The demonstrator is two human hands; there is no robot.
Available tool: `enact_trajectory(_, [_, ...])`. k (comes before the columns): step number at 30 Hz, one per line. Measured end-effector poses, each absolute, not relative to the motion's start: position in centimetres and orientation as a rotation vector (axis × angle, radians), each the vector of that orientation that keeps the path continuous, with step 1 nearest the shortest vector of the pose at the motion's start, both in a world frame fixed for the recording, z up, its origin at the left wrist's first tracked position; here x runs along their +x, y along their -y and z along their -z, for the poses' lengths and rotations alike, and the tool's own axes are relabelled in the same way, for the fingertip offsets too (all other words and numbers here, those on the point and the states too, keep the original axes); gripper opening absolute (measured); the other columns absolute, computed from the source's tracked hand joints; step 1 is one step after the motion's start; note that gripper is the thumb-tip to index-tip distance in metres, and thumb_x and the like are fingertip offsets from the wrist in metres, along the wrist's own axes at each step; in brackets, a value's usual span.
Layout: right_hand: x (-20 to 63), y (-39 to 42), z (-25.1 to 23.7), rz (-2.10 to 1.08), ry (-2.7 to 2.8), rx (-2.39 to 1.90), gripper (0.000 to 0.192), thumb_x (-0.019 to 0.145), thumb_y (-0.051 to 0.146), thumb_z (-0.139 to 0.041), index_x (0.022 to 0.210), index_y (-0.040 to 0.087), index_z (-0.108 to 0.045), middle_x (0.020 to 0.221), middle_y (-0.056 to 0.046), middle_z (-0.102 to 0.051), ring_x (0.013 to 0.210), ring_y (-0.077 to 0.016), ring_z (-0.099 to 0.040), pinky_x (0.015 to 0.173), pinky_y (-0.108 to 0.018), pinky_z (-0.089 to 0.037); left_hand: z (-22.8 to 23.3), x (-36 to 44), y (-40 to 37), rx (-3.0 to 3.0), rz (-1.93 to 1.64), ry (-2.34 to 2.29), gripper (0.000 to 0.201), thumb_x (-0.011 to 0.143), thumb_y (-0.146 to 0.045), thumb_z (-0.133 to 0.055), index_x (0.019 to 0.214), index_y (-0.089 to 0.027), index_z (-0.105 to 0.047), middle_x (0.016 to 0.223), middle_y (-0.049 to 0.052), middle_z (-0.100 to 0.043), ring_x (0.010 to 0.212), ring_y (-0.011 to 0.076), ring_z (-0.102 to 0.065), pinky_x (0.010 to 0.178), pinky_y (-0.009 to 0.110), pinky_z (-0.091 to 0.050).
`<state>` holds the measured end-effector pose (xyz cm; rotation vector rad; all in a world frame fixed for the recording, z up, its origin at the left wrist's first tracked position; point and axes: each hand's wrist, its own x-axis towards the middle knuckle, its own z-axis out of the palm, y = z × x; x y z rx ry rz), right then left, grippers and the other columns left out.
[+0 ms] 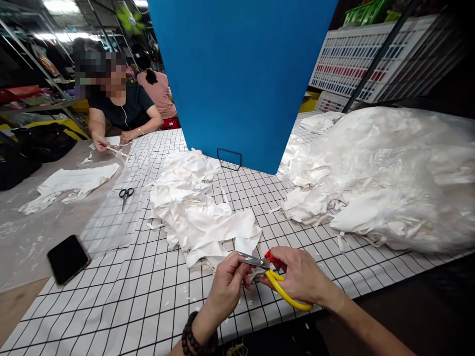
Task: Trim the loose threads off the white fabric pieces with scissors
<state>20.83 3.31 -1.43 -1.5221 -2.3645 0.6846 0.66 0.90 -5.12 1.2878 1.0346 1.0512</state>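
Both hands sat at 6 o'clock, nearest the cam: right hand (302,277) closed round the yellow-handled scissors (276,282), blades pointing toward 9 o'clock w/ long axis running roughly left-right, and left hand (228,284) pinched shut on a small white scrap (256,273) right at the blade tips, though what exactly it gripped was hard to tell. White cloth pile (200,212) lay just beyond at 11–12 o'clock, closer to the left hand; bigger bagged heap (393,178) was off at 2 o'clock on the grid tablecloth (148,296).
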Motion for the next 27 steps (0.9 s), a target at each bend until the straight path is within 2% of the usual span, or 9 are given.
enact_trajectory(11, [20.9, -3.4, 2.7, -0.672, 2.343, -1.512, 0.035, 0.075, 0.047, -0.065, 0.062, 0.021, -0.046, 0.056, 0.004, -0.051, 0.051, -0.0109, -0.040, 0.052, -0.025, -0.024, 5.3, 0.5, -1.0, 1.223, -1.027, -1.015, 0.027, 0.094, -0.036, -0.051, 0.081, -0.015, -0.062, 0.081, 0.001, -0.052, 0.053, 0.0069, -0.052, 0.049, 0.021, -0.046])
enact_trajectory(15, [21.2, -3.4, 3.6, -0.899, 2.192, -1.471, 0.035, 0.072, 0.045, -0.070, 0.065, 0.021, -0.046, 0.057, 0.006, -0.047, 0.052, -0.0103, -0.037, 0.050, -0.024, -0.026, 5.5, 0.6, -1.6, 1.196, -1.016, -1.036, 0.029, 0.093, -0.039, -0.050, 0.080, -0.015, -0.061, 0.079, 0.001, -0.053, 0.052, 0.0082, -0.051, 0.049, 0.022, -0.046])
enact_trajectory(17, [21.9, -3.7, 4.3, -1.107, 2.031, -1.449, 0.033, 0.073, 0.044, -0.071, 0.069, 0.021, -0.046, 0.059, 0.007, -0.045, 0.055, -0.0104, -0.038, 0.050, -0.022, -0.029, 5.5, 0.5, -2.0, 1.301, -0.991, -1.098, 0.031, 0.094, -0.039, -0.047, 0.080, -0.016, -0.061, 0.078, 0.003, -0.055, 0.058, 0.0117, -0.054, 0.055, 0.025, -0.048])
enact_trajectory(19, [23.0, -4.5, 5.2, -1.223, 1.845, -1.467, 0.031, 0.077, 0.044, -0.067, 0.071, 0.021, -0.045, 0.061, 0.007, -0.045, 0.056, -0.0107, -0.040, 0.052, -0.022, -0.034, 5.7, 0.3, -2.2, 1.527, -0.972, -1.246, 0.029, 0.094, -0.038, -0.046, 0.082, -0.018, -0.064, 0.088, 0.007, -0.059, 0.079, 0.0192, -0.060, 0.072, 0.033, -0.050])
enact_trajectory(21, [24.7, -5.8, 6.2, -1.152, 1.724, -1.603, 0.029, 0.080, 0.045, -0.063, 0.072, 0.021, -0.047, 0.063, 0.005, -0.050, 0.058, -0.0119, -0.047, 0.055, -0.023, -0.039, 6.5, 0.1, -2.3, 1.776, -0.945, -1.507, 0.022, 0.088, -0.038, -0.055, 0.092, -0.020, -0.067, 0.115, 0.013, -0.058, 0.110, 0.0304, -0.054, 0.092, 0.047, -0.043])
enact_trajectory(23, [26.6, -7.5, 6.9, -0.953, 1.661, -1.807, 0.025, 0.080, 0.044, -0.061, 0.076, 0.021, -0.052, 0.067, 0.002, -0.057, 0.061, -0.0152, -0.054, 0.058, -0.026, -0.042, 7.8, -0.2, -2.4, 1.929, -0.881, -1.780, 0.034, 0.078, -0.037, -0.066, 0.109, -0.022, -0.065, 0.136, 0.015, -0.047, 0.125, 0.0394, -0.041, 0.100, 0.058, -0.033])
enact_trajectory(25, [28.0, -9.5, 7.3, -0.738, 1.617, -1.963, 0.018, 0.080, 0.037, -0.059, 0.085, 0.020, -0.056, 0.077, -0.003, -0.063, 0.068, -0.0194, -0.059, 0.062, -0.029, -0.042, 9.4, -0.7, -2.8, 1.960, -0.796, -1.899, 0.045, 0.076, -0.034, -0.066, 0.119, -0.021, -0.059, 0.133, 0.015, -0.050, 0.122, 0.0393, -0.044, 0.097, 0.059, -0.035])
enact_trajectory(27, [28.5, -11.6, 7.4, -0.591, 1.600, -2.006, 0.014, 0.079, 0.027, -0.057, 0.092, 0.019, -0.056, 0.085, -0.006, -0.064, 0.076, -0.0223, -0.059, 0.066, -0.031, -0.041, 10.2, -1.6, -3.8, 1.928, -0.748, -1.812, 0.036, 0.080, -0.024, -0.057, 0.116, -0.020, -0.059, 0.115, 0.012, -0.060, 0.109, 0.0313, -0.055, 0.091, 0.050, -0.044])
